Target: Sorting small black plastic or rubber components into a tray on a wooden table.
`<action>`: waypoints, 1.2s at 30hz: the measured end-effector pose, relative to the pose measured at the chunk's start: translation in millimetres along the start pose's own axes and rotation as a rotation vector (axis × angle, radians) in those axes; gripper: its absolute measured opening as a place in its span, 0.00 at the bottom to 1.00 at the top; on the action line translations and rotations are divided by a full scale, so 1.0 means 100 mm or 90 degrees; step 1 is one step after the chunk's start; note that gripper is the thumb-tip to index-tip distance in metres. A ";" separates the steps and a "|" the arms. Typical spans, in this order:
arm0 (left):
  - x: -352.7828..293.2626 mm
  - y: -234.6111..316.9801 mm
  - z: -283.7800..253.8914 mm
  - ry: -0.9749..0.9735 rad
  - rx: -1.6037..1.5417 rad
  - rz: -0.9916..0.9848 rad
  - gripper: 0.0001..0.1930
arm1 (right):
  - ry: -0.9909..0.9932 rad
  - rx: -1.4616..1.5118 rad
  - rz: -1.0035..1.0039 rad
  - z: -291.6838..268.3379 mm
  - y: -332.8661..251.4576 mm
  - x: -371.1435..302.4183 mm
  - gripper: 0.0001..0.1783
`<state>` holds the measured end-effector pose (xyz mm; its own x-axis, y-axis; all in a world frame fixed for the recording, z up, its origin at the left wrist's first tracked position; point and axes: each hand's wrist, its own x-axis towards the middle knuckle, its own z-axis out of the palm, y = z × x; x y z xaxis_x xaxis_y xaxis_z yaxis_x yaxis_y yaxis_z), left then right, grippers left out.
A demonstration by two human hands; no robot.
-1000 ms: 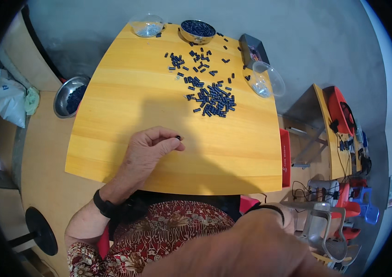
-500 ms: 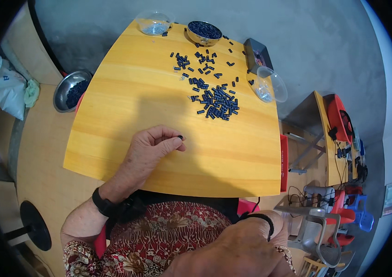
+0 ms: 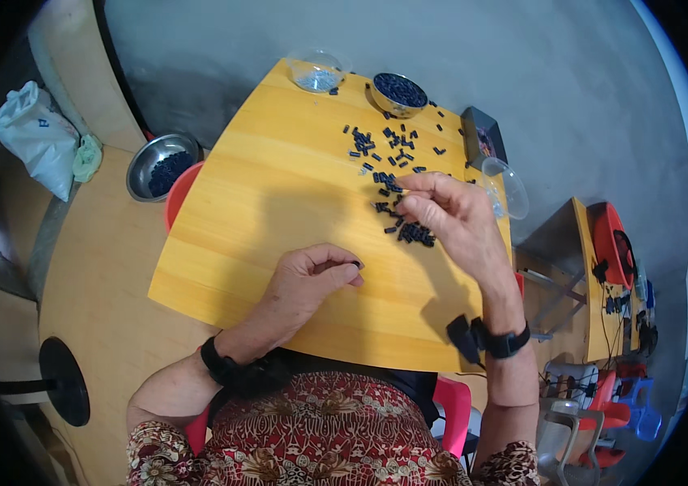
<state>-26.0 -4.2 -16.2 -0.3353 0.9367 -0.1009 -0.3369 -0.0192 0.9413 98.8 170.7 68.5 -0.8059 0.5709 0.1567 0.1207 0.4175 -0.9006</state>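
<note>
Black small part (image 3: pixel 358 264), axis unclear, pinched in left hand (image 3: pixel 311 279); right hand (image 3: pixel 441 215) seemingly pinches over the pile (image 3: pixel 397 198).

— What's over past the table edge?
— A steel bowl (image 3: pixel 162 164) of dark bits, beside a white sack (image 3: pixel 36 138).
— And at the far end?
— A clear dish (image 3: pixel 317 70), a small dark box (image 3: pixel 483 138), red stools (image 3: pixel 615 243) off right

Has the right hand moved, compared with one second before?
Yes. The right hand went from the near table edge forward to the pile of small dark pieces on the yellow table.
</note>
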 end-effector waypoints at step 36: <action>0.03 -0.08 -0.01 0.047 -0.039 0.069 0.07 | 0.004 -0.129 -0.113 0.48 0.21 -0.40 0.11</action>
<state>-25.4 -1.8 -24.4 -0.4363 0.8995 -0.0247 -0.3467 -0.1427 0.9271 105.6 122.5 23.7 -0.8210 0.4808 0.3078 0.0923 0.6439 -0.7595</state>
